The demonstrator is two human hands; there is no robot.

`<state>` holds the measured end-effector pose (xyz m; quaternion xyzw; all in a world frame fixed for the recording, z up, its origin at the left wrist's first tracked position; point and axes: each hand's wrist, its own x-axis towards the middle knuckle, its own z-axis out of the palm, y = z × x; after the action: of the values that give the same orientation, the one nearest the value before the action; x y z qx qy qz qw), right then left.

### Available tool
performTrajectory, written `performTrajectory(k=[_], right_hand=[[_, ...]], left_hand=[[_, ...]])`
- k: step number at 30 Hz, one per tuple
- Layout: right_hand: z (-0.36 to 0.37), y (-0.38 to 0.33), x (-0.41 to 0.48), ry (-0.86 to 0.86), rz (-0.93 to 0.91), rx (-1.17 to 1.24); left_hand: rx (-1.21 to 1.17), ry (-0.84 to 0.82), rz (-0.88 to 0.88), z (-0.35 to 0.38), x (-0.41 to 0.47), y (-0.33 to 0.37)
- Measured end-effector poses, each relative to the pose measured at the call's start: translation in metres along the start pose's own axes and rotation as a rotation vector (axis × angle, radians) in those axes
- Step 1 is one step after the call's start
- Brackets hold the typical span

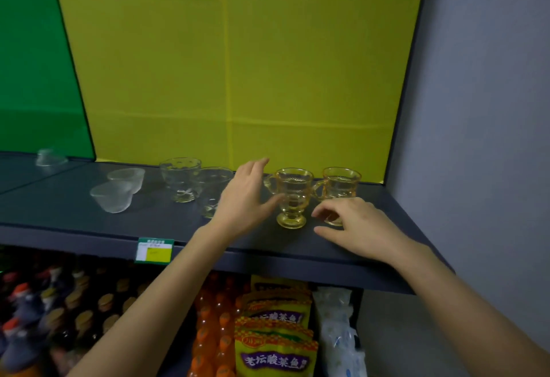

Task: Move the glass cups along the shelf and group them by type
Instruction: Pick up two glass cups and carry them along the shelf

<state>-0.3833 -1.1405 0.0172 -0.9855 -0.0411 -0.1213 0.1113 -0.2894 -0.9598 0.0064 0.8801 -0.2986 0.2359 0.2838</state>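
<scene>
Glass cups [212, 189] were lined along a dark grey shelf board [59, 213], mostly grouped by type already. Left hand [245, 198] was seen with fingers spread wide and nothing gripped, thumb stretched toward the nearer amber footed glass mug with handle [293, 195]; contact could not be confirmed. Right hand [361, 227] was placed low, fingers loosely curled and nothing held, in front of the foot of the second amber handled mug [340, 181] near the shelf's right end. Two clear footed glass cups [180, 177] were noted just beside the left hand, one partly hidden by it. Two frosted glass cups [112, 198] were noted further left, and one small clear cup [49, 158] well apart at far left. Risk judged: the hidden clear cup could be knocked by a sideways sweep of the left wrist. The narrow-footed amber mugs could be tipped or clinked together if pushed high on the bowl.
</scene>
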Motion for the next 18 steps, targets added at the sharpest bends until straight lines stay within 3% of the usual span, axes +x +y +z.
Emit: performTrajectory(k=[4, 11, 18], right_hand=[[0.007, -0.026, 0.014, 0.011, -0.127, 0.045], [0.037, -0.104, 0.056, -0.021, -0.351, 0.127], [0.076, -0.211, 0.095, -0.051, -0.524, 0.136]], left_hand=[[0.219, 0.228, 0.105, -0.043, -0.039, -0.018], [0.511, 0.173, -0.095, -0.104, -0.097, -0.093], [0.622, 0.16, -0.254, -0.166, -0.151, -0.164]])
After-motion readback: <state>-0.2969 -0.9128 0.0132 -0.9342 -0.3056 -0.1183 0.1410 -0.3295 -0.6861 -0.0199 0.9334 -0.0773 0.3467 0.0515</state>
